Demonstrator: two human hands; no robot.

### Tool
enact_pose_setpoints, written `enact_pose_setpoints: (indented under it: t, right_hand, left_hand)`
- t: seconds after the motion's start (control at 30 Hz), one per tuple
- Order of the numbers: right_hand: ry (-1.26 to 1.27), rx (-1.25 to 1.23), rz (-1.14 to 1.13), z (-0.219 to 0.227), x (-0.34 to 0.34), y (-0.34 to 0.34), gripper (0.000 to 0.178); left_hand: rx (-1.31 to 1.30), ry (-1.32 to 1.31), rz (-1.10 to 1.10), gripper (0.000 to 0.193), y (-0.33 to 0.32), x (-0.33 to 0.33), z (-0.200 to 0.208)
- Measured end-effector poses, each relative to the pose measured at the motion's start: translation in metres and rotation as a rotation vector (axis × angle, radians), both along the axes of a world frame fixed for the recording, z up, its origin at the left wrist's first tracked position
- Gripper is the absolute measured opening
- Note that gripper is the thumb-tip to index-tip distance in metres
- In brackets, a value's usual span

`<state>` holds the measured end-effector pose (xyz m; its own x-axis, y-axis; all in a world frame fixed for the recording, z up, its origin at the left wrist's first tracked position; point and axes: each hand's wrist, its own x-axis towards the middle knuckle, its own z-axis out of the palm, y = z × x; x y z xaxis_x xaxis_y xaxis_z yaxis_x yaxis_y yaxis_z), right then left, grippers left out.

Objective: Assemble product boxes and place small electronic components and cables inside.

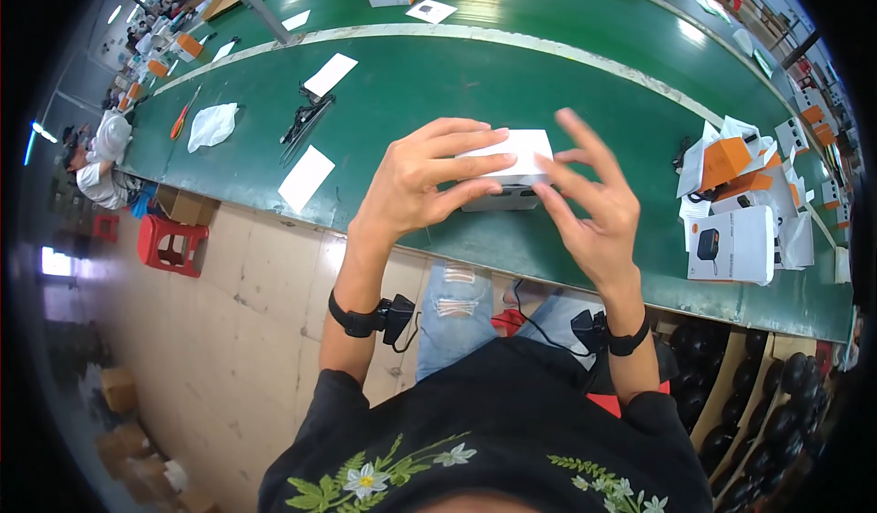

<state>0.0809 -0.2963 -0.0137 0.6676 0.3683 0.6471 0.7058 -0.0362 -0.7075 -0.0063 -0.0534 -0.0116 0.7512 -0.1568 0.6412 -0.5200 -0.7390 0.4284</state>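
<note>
A small white box (530, 148) sits on the green table in front of me, with a darker printed side facing me. My left hand (434, 175) grips its left end, fingers over the top and thumb at the near edge. On the other side, my right hand (598, 202) has its fingers spread, the index finger and thumb tips at the box's right end and another finger raised and slightly blurred. What lies inside the box is hidden.
Left on the table (402, 84) lie white cards (306, 179), black cables (306, 120), a white plastic bag (213, 126) and a screwdriver (178, 125). At right, a white printed box (731, 246) stands beside piled orange-and-white packaging (728, 161). A red stool (174, 245) is on the floor.
</note>
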Motion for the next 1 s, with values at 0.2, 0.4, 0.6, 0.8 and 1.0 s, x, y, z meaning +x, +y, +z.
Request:
enact_pose_setpoints:
  t: [0.2, 0.4, 0.6, 0.8, 1.0]
  right_hand:
    - [-0.360, -0.219, 0.056, -0.005, 0.015, -0.003, 0.032]
    - [-0.392, -0.327, 0.037, 0.001, 0.015, -0.004, 0.032]
    - [-0.392, -0.387, 0.125, 0.004, 0.013, -0.013, 0.040]
    - [-0.173, -0.277, 0.248, -0.033, 0.027, 0.003, 0.074]
    - [-0.250, -0.280, 0.019, -0.030, 0.074, 0.013, 0.064]
  left_hand:
    - [0.125, -0.004, 0.046, 0.038, -0.003, -0.005, 0.009]
    - [0.216, -0.006, 0.045, 0.039, 0.003, -0.004, 0.009]
    - [0.348, 0.001, 0.021, 0.050, 0.005, -0.012, 0.007]
    - [0.113, -0.002, -0.070, 0.050, 0.004, 0.006, -0.016]
    - [0.085, -0.055, -0.088, 0.049, 0.011, 0.074, -0.013]
